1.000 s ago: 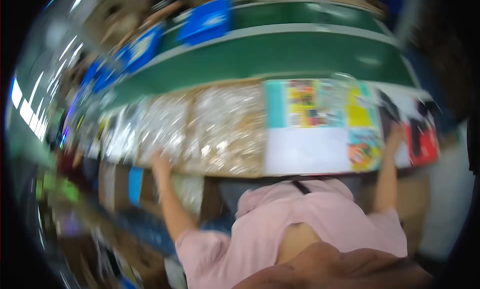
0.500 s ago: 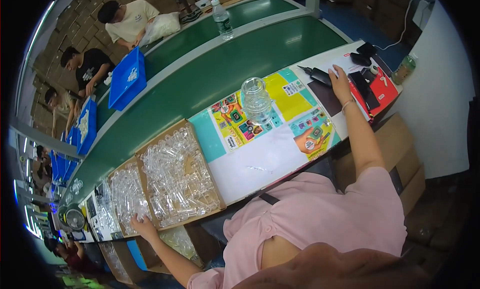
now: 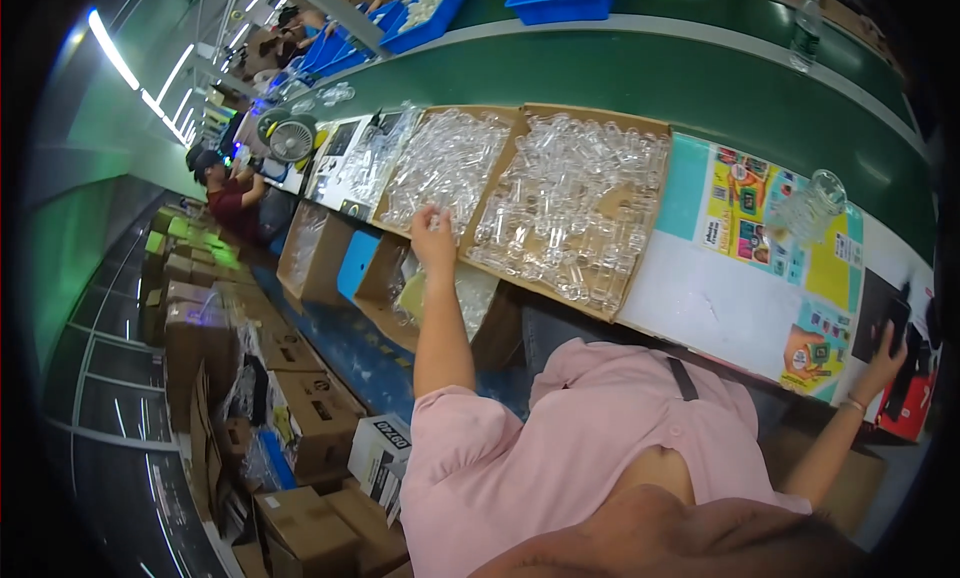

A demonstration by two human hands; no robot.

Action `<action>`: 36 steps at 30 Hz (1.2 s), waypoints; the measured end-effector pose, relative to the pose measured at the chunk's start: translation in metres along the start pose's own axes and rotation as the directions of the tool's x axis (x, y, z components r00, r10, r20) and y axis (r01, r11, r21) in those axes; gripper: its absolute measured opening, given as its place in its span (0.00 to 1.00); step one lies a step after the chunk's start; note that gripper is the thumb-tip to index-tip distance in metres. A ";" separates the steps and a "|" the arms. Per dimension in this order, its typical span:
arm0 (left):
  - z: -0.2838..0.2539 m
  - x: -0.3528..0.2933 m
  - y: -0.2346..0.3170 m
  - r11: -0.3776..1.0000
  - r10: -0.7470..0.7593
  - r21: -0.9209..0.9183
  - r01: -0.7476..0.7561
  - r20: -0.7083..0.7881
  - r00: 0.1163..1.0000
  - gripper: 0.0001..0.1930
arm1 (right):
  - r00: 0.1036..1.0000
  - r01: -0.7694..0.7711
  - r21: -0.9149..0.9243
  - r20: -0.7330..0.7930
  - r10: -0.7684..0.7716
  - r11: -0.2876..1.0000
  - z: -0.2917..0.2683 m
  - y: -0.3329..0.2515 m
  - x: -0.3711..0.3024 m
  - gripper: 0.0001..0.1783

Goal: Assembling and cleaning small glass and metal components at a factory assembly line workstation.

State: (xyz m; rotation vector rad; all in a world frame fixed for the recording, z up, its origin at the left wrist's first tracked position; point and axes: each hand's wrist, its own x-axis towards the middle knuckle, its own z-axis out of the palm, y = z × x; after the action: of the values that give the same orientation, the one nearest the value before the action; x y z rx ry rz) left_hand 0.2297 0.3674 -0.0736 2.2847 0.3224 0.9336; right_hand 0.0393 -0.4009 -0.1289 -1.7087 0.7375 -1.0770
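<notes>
My left hand (image 3: 432, 240) is at the near edge of a shallow cardboard box of clear plastic tubes (image 3: 440, 168). Its fingers are curled together, and something small and shiny shows between them, too blurred to name. To the right sits a second box, filled with larger clear tubes (image 3: 570, 198). At the table's right end, my right hand (image 3: 882, 360) is wrapped round a black handheld tool (image 3: 893, 318) with a thin tip. A ribbed clear jar (image 3: 812, 210) stands on the printed sheets between my hands.
Behind the table runs a green conveyor (image 3: 600, 73) carrying blue bins (image 3: 425, 20) and a water bottle (image 3: 806, 28). A small fan (image 3: 292, 138) stands at the far left, near a person in dark red (image 3: 235, 203). Stacked cartons (image 3: 310, 408) line the floor on my left.
The view has swung left, bringing the floor cartons into sight. My right hand, earlier resting by the black tool with fingers spread, is now wrapped round it. My left hand remains by the tubes.
</notes>
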 end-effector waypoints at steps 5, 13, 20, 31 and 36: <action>-0.011 -0.018 0.093 0.815 -0.189 -0.513 0.270 0.206 0.960 0.11 | 0.973 -0.203 0.642 0.213 0.082 0.739 -0.001 -0.058 -0.044 0.20; 0.015 -0.056 0.181 0.668 0.128 -0.656 0.352 0.567 0.814 0.17 | 0.878 -0.337 0.666 0.478 -0.033 0.666 0.069 -0.136 -0.109 0.25; 0.040 -0.054 0.161 0.956 0.228 -0.281 -0.085 0.528 0.818 0.17 | 0.889 -0.239 0.497 0.457 -0.017 0.835 0.078 -0.097 -0.121 0.21; -0.212 -0.014 -0.023 0.843 0.010 -0.276 0.461 0.866 0.499 0.24 | 0.973 -0.229 0.494 0.152 0.176 0.839 0.032 -0.043 -0.032 0.17; -0.169 -0.196 -0.109 0.597 0.352 -0.640 0.484 0.751 0.559 0.21 | 0.943 -0.320 0.681 0.294 0.154 0.658 0.067 -0.053 -0.039 0.15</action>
State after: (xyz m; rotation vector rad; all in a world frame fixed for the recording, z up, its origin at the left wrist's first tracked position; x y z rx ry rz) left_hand -0.0270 0.4438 -0.1584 1.5104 -0.3943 -0.2110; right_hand 0.0829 -0.3220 -0.1029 -0.9734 0.3040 -0.8176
